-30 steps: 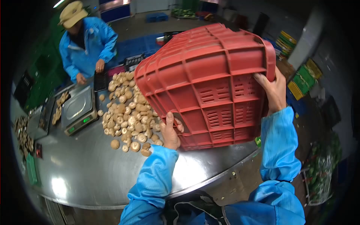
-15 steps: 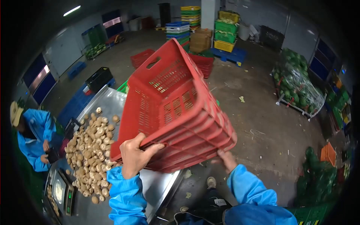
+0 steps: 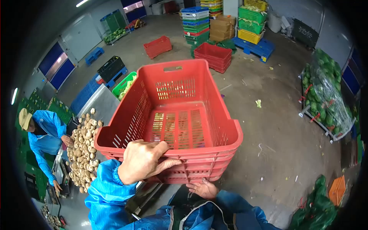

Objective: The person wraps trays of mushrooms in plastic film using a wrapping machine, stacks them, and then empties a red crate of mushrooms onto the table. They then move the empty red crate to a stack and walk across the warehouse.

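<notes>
An empty red plastic crate (image 3: pixel 180 161) hangs in front of me, upright with its slotted floor showing. My left hand (image 3: pixel 143 160) wraps over its near rim, thumb outside. Under the near bottom edge, my right hand (image 3: pixel 203 188) supports the crate with its fingers against the base. Left of the crate, a pile of mushrooms (image 3: pixel 82 149) lies on a metal table (image 3: pixel 100 100). A green crate (image 3: pixel 124 85) with leafy vegetables is partly hidden behind the red crate's far left side.
A co-worker in blue (image 3: pixel 46 134) reaches toward the mushrooms at the left. Red crates (image 3: pixel 213 56) stand on the floor beyond, near stacked crates (image 3: pixel 195 26) and a blue pallet (image 3: pixel 255 48). A caged cart of wrapped green vegetables (image 3: pixel 326 92) is at the right.
The red crate has swung from tilted to upright and level, its opening now facing up. My right hand has moved left beneath it. The co-worker's hand now touches the mushrooms.
</notes>
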Demonstrator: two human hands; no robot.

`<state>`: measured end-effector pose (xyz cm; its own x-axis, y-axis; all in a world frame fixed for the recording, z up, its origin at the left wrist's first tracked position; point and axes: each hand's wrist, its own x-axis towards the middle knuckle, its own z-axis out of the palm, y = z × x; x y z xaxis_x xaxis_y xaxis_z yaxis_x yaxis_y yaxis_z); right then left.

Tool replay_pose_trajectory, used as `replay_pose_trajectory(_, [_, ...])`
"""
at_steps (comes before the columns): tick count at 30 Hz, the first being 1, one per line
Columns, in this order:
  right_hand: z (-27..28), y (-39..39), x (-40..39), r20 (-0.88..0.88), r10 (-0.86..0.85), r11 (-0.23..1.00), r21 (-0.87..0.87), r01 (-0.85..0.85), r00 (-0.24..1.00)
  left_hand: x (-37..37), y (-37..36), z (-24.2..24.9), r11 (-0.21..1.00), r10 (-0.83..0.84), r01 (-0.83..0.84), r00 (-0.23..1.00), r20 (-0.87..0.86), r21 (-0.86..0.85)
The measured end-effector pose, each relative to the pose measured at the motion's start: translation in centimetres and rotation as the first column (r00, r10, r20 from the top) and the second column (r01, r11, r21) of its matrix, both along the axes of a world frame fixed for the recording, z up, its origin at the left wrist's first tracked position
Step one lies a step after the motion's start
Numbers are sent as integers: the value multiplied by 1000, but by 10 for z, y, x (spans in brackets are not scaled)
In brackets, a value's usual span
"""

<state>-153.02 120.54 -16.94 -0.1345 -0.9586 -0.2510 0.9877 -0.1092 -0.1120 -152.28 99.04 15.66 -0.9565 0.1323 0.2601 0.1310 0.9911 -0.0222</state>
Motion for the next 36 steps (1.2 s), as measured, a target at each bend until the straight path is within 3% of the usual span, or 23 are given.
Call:
replay_pose_trajectory(2, [-4, 2, -37, -9, 15, 1000, -18, -15, 1000, -42, 8, 3, 999, -29, 31, 996, 78, -13])
replay_pose_trajectory(3, [-13, 4, -60, 120, 93, 993, -84, -83, 988, -67, 13, 3, 999, -24, 25, 997, 77, -20])
replay_pose_trajectory(5, [-29, 8, -106, 179, 118, 985, -149, -91, 977, -122, 20, 3, 998, -44, 50, 991, 126, -46])
replay_pose_trajectory(9, [-51, 0, -221, 153, 135, 945, -318, -80, 979, -232, 13, -4, 998, -45, 49, 992, 117, -33])
replay_pose_trajectory(12, [-8, -3, -364, -76, 116, 989, 101, -108, 990, -360, -8, -14, 998, -64, 64, 995, 76, 8])
replay_pose_trajectory(13, [1, -4, -398, -48, 93, 976, 203, -81, 995, -389, -14, -17, 998, -67, 66, 996, 60, 12])
replay_pose_trajectory(15, [30, -6, -456, -63, 23, 909, 418, 5, 998, -447, -24, -33, 995, -37, 33, 999, 36, 94])
replay_pose_trajectory(18, [-4, 9, -550, -299, -21, 886, 436, 156, 954, -538, -42, -65, 968, -35, 43, 999, -38, 247])
replay_pose_trajectory(20, [-20, 20, -616, -534, -65, 786, 493, 373, 843, -602, -44, -89, 933, 7, 10, 999, -47, 361])
replay_pose_trajectory(21, [-22, 22, -650, -543, -52, 789, 492, 368, 838, -634, -45, -101, 916, 32, -2, 997, -68, 401])
replay_pose_trajectory(23, [-22, 24, -708, -705, -302, 612, 373, 697, 642, -696, -53, -127, 857, 73, -41, 996, -44, 513])
replay_pose_trajectory(24, [-36, 26, -752, -737, -346, 549, 344, 762, 581, -732, -54, -133, 837, 115, -65, 992, -59, 543])
replay_pose_trajectory(25, [-39, 29, -796, -770, -375, 484, 313, 817, 517, -768, -57, -136, 752, 157, -142, 987, 36, 643])
replay_pose_trajectory(26, [-38, 25, -845, -779, -489, 492, 125, 862, 392, -806, -63, -144, 719, 209, -155, 978, 3, 677])
replay_pose_trajectory(27, [-21, 13, -892, -788, -503, 500, 70, 863, 355, -839, -69, -152, 688, 251, -172, 968, -9, 705])
replay_pose_trajectory(28, [3, 6, -936, -796, -509, 507, 30, 861, 327, -868, -76, -149, 594, 318, -287, 942, 108, 752])
replay_pose_trajectory(29, [29, 3, -977, -795, -405, 535, 193, 822, 451, -896, -87, -156, 538, 354, -297, 929, 109, 789])
replay_pose_trajectory(31, [65, -27, -1063, -854, -399, 547, 71, 834, 334, -947, -109, -178, 359, 414, -205, 909, 41, 911])
replay_pose_trajectory(32, [84, -43, -1106, -889, -351, 564, 51, 824, 295, -973, -121, -185, 343, 437, -219, 898, 51, 914])
replay_pose_trajectory(34, [115, -83, -1194, -934, -263, 573, 52, 818, 244, -1029, -147, -197, -10, 516, -77, 854, 71, 997])
replay_pose_trajectory(35, [127, -107, -1237, -955, -220, 583, 36, 811, 201, -1055, -161, -198, -16, 529, -75, 845, 72, 997])
replay_pose_trajectory(36, [139, -136, -1278, -972, -179, 593, 17, 805, 152, -1080, -177, -200, -186, 520, 38, 852, 65, 982])
